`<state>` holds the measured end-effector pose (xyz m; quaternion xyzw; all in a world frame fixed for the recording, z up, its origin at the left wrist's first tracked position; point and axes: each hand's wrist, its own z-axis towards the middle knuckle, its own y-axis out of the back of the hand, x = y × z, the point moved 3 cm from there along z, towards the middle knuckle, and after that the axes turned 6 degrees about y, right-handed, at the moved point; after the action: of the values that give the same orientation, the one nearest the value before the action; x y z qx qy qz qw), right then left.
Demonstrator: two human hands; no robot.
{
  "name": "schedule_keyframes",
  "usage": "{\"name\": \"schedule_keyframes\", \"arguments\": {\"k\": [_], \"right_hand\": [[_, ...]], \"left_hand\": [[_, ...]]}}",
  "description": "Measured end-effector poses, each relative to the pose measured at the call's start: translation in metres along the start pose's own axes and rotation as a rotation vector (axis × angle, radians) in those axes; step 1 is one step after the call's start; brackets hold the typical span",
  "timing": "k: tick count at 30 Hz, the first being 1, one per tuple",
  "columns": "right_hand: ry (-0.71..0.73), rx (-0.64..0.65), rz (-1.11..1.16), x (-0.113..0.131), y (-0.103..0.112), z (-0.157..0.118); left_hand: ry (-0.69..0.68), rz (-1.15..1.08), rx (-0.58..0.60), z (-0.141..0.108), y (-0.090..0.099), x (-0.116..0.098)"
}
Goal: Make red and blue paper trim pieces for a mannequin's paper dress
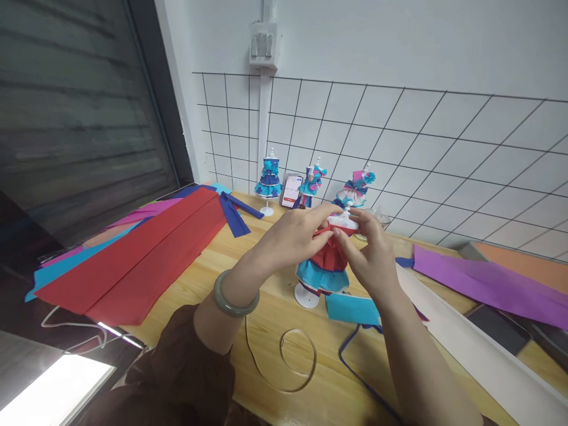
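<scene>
A miniature white dress form (344, 220) stands on the table between my hands, tilted in this view. It wears a small dress (331, 255) with a red gathered top and a light-blue ruffle below. My left hand (306, 229), with a green bangle at the wrist, pinches the dress's red upper edge from the left. From the right, my right hand (371, 251) presses thumb and fingers to the same edge, just under the form's shoulders. My fingers cover part of the neckline. Below the right hand lies a folded light-blue piece (352, 307), apparently crepe paper.
Behind stand several dressed miniature forms (268, 177) and a phone (291, 190). Large red sheets (146, 254) lie at left, purple (483, 284) and pale strips (470, 343) at right. A thin curled strip (316, 361) and a dark-blue cord (361, 378) lie in front.
</scene>
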<state>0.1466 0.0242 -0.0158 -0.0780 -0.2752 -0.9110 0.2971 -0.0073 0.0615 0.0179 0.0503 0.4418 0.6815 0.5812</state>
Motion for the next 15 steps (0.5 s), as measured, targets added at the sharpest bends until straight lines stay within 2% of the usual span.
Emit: {"name": "schedule_keyframes", "arguments": {"k": [7,15], "right_hand": [[-0.003,-0.003,0.008,-0.0001,-0.0011,-0.0001],[0.02,-0.013,-0.033,0.0041,-0.0017,-0.0007]], "left_hand": [[-0.024,-0.006,-0.008,0.0006,-0.0034,0.0008],[0.002,0.096,0.023,-0.003,0.0035,-0.0045]]}}
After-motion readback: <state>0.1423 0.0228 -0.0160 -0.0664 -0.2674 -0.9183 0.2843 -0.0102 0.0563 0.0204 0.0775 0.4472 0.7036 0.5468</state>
